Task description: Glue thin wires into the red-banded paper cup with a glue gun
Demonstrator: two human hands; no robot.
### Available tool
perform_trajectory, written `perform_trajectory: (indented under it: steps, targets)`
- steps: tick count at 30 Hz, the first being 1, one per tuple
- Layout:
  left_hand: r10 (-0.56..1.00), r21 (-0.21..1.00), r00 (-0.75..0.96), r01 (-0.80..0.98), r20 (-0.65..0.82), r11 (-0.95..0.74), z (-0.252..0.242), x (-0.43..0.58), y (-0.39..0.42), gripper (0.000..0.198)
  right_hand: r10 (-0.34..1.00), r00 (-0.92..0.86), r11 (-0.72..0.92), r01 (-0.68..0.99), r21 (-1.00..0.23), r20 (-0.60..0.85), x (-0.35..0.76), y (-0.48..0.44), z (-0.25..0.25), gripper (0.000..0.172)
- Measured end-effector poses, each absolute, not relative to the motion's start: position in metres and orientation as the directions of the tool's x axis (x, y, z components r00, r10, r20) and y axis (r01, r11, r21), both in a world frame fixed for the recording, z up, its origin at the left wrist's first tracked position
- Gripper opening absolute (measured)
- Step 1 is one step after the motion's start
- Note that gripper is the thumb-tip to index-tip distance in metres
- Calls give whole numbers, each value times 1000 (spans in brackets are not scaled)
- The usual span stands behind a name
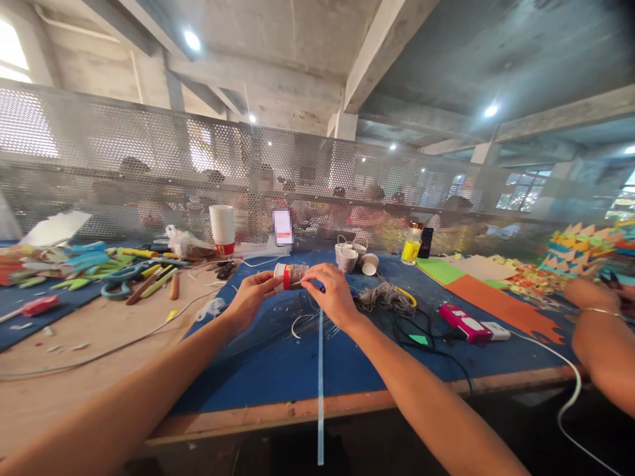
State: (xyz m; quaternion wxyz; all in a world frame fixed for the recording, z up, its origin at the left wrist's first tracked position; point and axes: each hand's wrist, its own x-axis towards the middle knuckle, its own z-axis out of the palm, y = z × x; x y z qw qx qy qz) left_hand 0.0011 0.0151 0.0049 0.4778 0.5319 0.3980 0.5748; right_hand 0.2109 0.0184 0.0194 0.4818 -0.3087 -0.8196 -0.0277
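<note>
My left hand point(251, 296) grips a small paper cup point(280, 276), white with a red and yellow band, lying on its side in the air above the blue mat. Grey cord point(297, 275) is wound around the end of the cup towards the right. There my right hand point(331, 291) pinches with thumb and fingers at the cord; its exact hold is partly hidden. Below the right hand a long translucent stick point(321, 390) hangs past the table edge; what carries it is hidden. A loose bundle of grey cord point(384, 296) lies right of this hand.
Several cord-wrapped cups point(347, 256) stand behind my hands. A cup stack point(221, 228), phone point(283, 226) and yellow-labelled bottle point(411, 244) line the mesh screen. Scissors point(119, 281) lie left; a pink device point(465, 324) with cables lies right. Another person's arm point(602, 337) reaches in.
</note>
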Motion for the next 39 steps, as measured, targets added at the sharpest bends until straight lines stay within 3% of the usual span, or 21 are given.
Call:
perform_trajectory:
  steps: [6,9,12,14,17,20,27,32,35,39]
  targets:
    - [969,951,-36,-188,242,-245,4,-3,20,35,493,-427,819,522,-239,758,210,17,19,17]
    - [969,944,-70,-219,237,-247,2,-6,24,38,505,-368,790,561,-247,781,218,25,22,25]
    - [967,941,-107,-229,231,-250,-2,-10,30,39,575,-197,647,704,-293,794,234,39,23,20]
    - [966,939,-136,-239,220,-247,-4,-12,34,38,678,-148,507,803,-313,720,245,48,21,21]
    - [965,932,-156,-264,213,-249,-7,-14,38,34,830,-185,328,925,-192,525,256,55,13,26]
    - [966,929,-142,-275,217,-250,-6,-14,38,33,899,-259,291,956,-38,352,258,54,4,29]
    - [974,926,-141,-309,179,-215,-1,-11,32,34,885,-290,256,956,140,364,250,51,-5,29]
    - [980,920,-138,-347,141,-181,0,-12,31,35,883,-305,263,951,163,357,247,51,-7,25]
    - [983,914,-145,-373,110,-158,0,-14,32,32,877,-277,256,961,105,392,247,53,-4,28]
    - [987,899,-123,-414,100,-143,-1,-16,34,27,856,-106,272,925,-266,507,247,62,5,34]
